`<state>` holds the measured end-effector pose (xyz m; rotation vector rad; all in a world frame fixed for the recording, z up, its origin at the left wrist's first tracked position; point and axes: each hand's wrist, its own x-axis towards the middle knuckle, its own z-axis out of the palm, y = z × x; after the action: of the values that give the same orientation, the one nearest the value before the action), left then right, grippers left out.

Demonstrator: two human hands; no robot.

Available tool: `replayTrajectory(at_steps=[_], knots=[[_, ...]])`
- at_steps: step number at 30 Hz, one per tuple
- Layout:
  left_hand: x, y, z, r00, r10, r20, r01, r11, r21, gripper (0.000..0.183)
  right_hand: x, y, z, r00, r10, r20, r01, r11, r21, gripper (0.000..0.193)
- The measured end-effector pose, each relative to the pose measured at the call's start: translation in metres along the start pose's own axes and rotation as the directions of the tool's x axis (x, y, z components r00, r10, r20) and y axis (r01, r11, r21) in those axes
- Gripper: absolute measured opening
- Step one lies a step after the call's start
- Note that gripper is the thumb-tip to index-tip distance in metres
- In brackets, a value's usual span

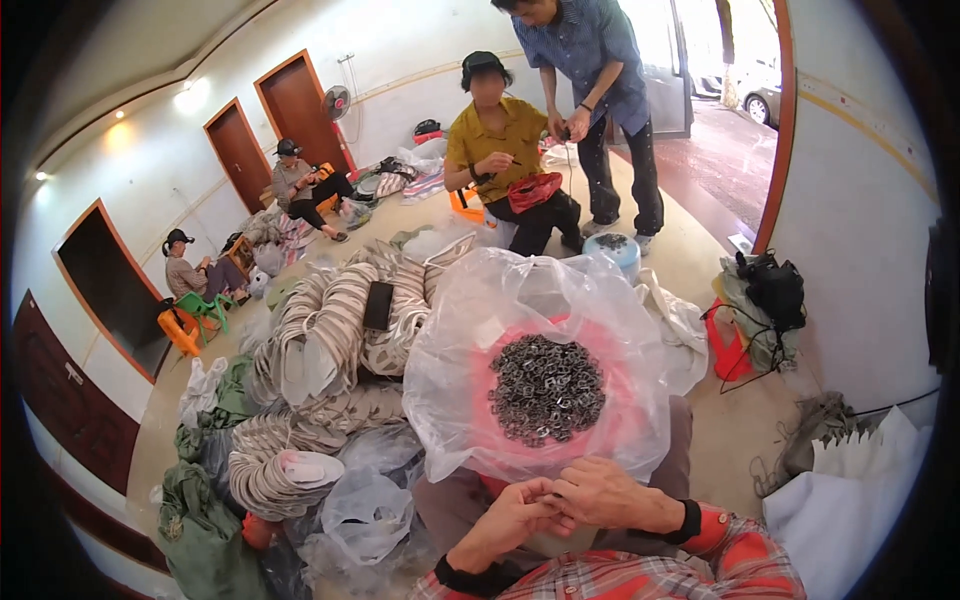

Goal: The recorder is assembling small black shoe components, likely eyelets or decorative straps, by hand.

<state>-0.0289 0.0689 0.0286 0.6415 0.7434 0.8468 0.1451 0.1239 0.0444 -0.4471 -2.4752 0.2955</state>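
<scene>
My left hand (512, 520) and my right hand (612, 497) meet in front of my lap, fingers bent and pressed together. Whatever lies between the fingertips is too small or too covered to make out. Just beyond them sits a pinkish-red basin (625, 415) lined with a clear plastic bag (440, 400), whose edges spread over the rim. In its middle lies a heap of small dark metal buckles (546, 390). Neither hand touches the heap.
Left of the basin are stacked bundles of pale strap-like pieces (325, 325), with a black phone (378, 305) on top. Plastic bags (365, 515) and a green sack (200, 525) lie nearby. White sheeting (850, 510) is at right. Several people sit or stand farther off.
</scene>
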Motion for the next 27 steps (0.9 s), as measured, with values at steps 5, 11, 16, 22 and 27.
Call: replayTrajectory(at_steps=[5, 11, 16, 22, 27], knots=[[-0.005, -0.006, 0.0, 1.0, -0.022, -0.011, 0.021, 0.997, -0.075, 0.02, 0.003, -0.007, -0.012, 0.991, -0.004, 0.131, 0.003, 1.0, 0.004, 0.017], [0.001, -0.017, 0.009, 0.99, 0.088, -0.109, -0.101, 0.987, -0.124, 0.017, -0.01, -0.002, -0.001, 0.971, 0.224, 0.082, -0.229, 0.972, 0.057, 0.025], [0.003, -0.017, 0.013, 0.973, 0.133, -0.187, -0.137, 0.99, -0.011, 0.019, -0.006, -0.005, 0.0, 0.959, 0.28, 0.042, -0.281, 0.96, 0.012, 0.025], [0.002, -0.004, 0.021, 0.966, 0.18, -0.186, -0.144, 0.971, 0.191, 0.016, -0.012, 0.006, 0.008, 0.962, 0.257, -0.095, -0.254, 0.966, 0.04, 0.02], [0.009, -0.015, 0.002, 0.973, 0.179, -0.144, -0.191, 0.978, -0.08, 0.011, -0.005, 0.001, 0.004, 0.98, 0.09, -0.178, -0.119, 0.98, -0.157, 0.018]])
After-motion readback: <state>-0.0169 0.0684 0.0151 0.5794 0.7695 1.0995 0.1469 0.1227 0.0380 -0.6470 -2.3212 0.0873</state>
